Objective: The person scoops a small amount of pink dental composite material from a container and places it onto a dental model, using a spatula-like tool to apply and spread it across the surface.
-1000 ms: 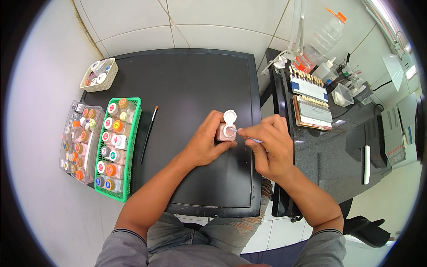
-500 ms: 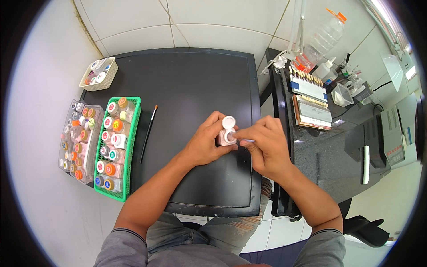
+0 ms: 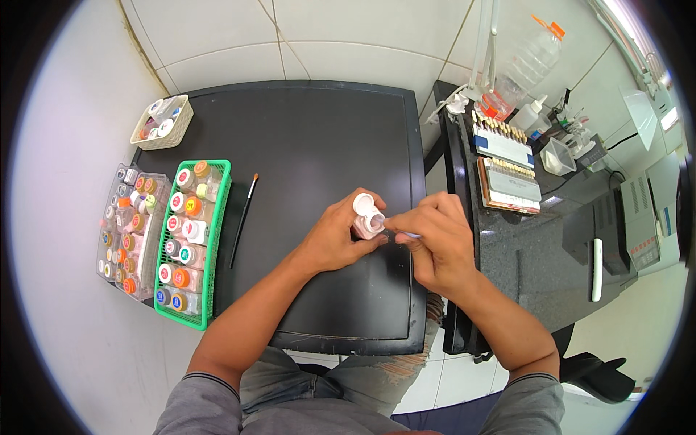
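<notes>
The small pink jar [image 3: 366, 221] is already open, its white flip lid [image 3: 362, 202] tipped back. It is held above the matte black surface [image 3: 304, 145], the left hand [image 3: 337, 239] fingers wrapped round it. The right hand [image 3: 438, 243] pinches a thin pale tool [image 3: 406, 234] at the jar's mouth. The slim brush [image 3: 243, 220] lies unused beside the green plastic tray [image 3: 217, 239] of round-capped bottles.

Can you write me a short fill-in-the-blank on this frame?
1. The left hand holds a small jar whose hinged lid is ____.
2. The thin paintbrush lies on the ____ table.
3. The many small jars stand in a ____ basket.

Missing words: open; black; green
</notes>
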Motion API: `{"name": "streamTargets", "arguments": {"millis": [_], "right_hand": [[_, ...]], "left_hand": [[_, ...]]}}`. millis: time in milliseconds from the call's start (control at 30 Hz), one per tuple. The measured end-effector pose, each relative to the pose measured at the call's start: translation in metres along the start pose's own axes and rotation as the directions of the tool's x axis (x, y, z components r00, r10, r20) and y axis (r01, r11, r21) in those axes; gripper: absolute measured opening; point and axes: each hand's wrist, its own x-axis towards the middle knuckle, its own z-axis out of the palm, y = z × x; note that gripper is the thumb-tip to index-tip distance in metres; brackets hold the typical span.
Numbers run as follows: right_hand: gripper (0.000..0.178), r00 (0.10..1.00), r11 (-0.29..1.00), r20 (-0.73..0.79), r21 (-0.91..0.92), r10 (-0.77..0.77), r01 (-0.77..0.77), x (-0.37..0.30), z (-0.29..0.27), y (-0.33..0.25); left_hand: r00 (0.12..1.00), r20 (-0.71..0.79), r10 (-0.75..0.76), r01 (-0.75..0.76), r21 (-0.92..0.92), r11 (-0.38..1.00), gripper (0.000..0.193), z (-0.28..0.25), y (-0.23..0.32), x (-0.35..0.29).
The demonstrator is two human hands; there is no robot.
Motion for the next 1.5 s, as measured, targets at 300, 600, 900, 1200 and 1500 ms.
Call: {"name": "streamTargets", "arguments": {"millis": [300, 600, 900, 1200, 1500], "right_hand": [[0.016, 0.999, 0.999, -0.012, 0.044, 0.031, -0.031, -0.003, 0.002, 0.001], [0.02, 0.999, 1.0, 0.05, 0.024, -0.019, 0.018, -0.003, 0.001, -0.002], [0.021, 0.999, 0.996, 0.026, 0.084, -0.039, 0.036, -0.002, 0.003, -0.003], [0.02, 0.998, 0.997, -0.01, 0.043, -0.063, 0.063, -0.001, 0.001, -0.001], [0.018, 0.999, 0.998, 0.037, 0.058, 0.007, -0.009, -0.003, 0.003, 0.0]], "left_hand": [[0.997, 0.008, 0.072, -0.071, -0.087, 0.994, 0.053, -0.003, -0.007, -0.002], [0.993, -0.055, 0.102, -0.109, -0.127, 0.986, 0.058, 0.004, -0.014, -0.001], [0.998, -0.028, -0.055, 0.053, -0.069, 0.996, 0.071, 0.001, -0.01, -0.003], [0.997, -0.023, 0.071, -0.071, 0.0, 0.997, 0.068, -0.003, -0.014, -0.002], [0.992, -0.001, 0.124, -0.124, -0.005, 0.992, 0.06, -0.004, -0.011, 0.001]]}}
